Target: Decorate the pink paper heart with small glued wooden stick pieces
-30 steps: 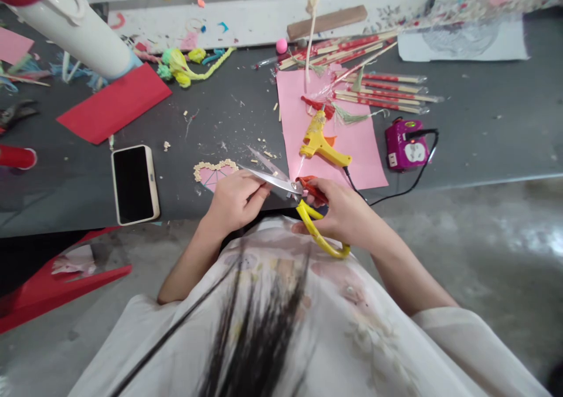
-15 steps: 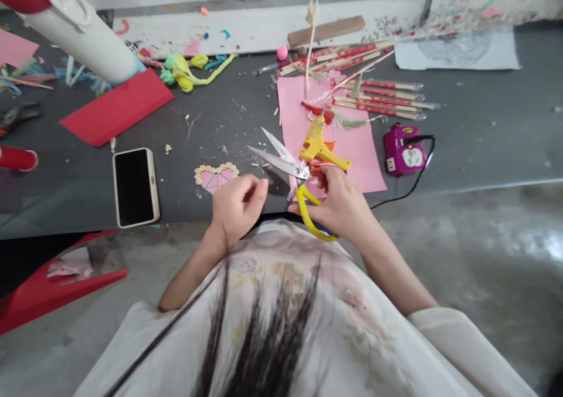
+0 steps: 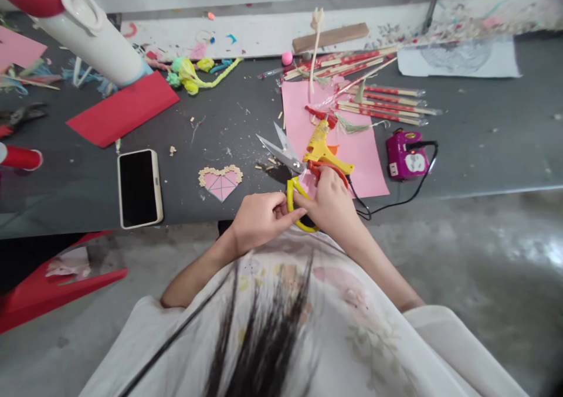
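Observation:
My right hand (image 3: 333,200) is closed round the handles of a pair of scissors (image 3: 280,152), which have one yellow and one orange-red grip. Their blades are spread apart and point up and to the left over the table. My left hand (image 3: 263,216) is closed, its thumb and fingertips meeting at the yellow grip beside my right thumb. Whatever those fingers pinch, if anything, is hidden. Left of the blades lies a pink paper heart (image 3: 221,185) with drawn lines and small pale stick pieces along its top edge. A yellow glue gun (image 3: 322,145) rests just beyond my right hand.
Pink paper (image 3: 369,168) lies under the glue gun. Behind it are several red-and-white wrapped sticks (image 3: 382,111). A purple box with a cable (image 3: 407,155) sits at right. Leftward are a phone (image 3: 139,189), a red envelope (image 3: 124,108) and a white bottle (image 3: 94,45).
My left hand has moved right, away from the heart, to meet the scissors' yellow grip. The heart is now fully uncovered. My right hand still holds the scissors, blades apart.

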{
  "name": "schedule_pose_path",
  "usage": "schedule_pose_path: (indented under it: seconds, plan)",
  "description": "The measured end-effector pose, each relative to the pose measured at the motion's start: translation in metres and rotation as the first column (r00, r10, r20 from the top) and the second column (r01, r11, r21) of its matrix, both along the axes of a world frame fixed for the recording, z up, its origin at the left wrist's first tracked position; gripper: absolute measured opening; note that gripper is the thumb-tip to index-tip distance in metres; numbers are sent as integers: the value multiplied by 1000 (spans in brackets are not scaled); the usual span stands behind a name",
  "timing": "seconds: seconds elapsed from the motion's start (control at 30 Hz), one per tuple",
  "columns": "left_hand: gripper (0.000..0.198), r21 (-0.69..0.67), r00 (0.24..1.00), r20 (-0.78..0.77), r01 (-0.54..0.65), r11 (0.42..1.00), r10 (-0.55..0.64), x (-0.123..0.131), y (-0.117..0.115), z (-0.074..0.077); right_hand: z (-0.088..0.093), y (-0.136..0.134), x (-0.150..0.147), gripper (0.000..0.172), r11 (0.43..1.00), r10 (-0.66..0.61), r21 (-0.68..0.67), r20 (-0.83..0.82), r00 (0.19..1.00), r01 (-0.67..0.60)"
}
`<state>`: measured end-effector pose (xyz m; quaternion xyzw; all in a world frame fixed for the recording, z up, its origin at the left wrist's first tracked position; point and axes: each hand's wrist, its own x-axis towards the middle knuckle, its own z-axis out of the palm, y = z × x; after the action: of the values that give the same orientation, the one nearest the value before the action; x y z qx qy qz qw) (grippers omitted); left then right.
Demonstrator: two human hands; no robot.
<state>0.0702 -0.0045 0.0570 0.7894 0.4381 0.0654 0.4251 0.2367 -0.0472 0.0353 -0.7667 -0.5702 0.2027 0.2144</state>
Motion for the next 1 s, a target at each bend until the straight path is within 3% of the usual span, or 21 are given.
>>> schedule_pose_path:
  seconds: [0.27, 0.5, 0.63, 0.77, 0.83, 0.87, 0.93, 1.0]
  plan:
    - [35, -63, 999, -46, -6, 998, 3, 3, 2, -4, -3, 6, -6, 52, 996, 11, -87, 104, 995, -2]
    - [22, -81, 1000, -2, -8, 997, 8, 2, 4, -6, -8, 6, -8, 56, 999, 33, -23, 162, 986, -30]
    - [25, -101, 1000, 23, 1, 995, 2, -1, 7, 0, -8, 8, -7, 54, 999, 26, -32, 117, 993, -22]
    - [38, -118, 993, 115, -8, 993, 21, -8, 13, 3, -6, 7, -1, 56, 1000, -5, 19, -44, 999, 6]
    - [34, 26, 980, 183, -81, 996, 75, -12, 18, 1, -3, 5, 3, 56, 1000, 20, 12, -155, 988, -19]
    - [30, 161, 971, 216, -139, 977, 102, -14, 21, 0, 0, 4, 5, 54, 999, 41, -8, -212, 976, -44]
    - [19, 456, 958, 251, -241, 856, 136, -16, 28, -5, 5, 2, 9, 52, 994, 76, -55, -313, 947, -97]
    - [16, 648, 965, 231, -248, 721, 124, -18, 34, -8, 11, -1, 11, 53, 987, 100, -81, -380, 919, -141]
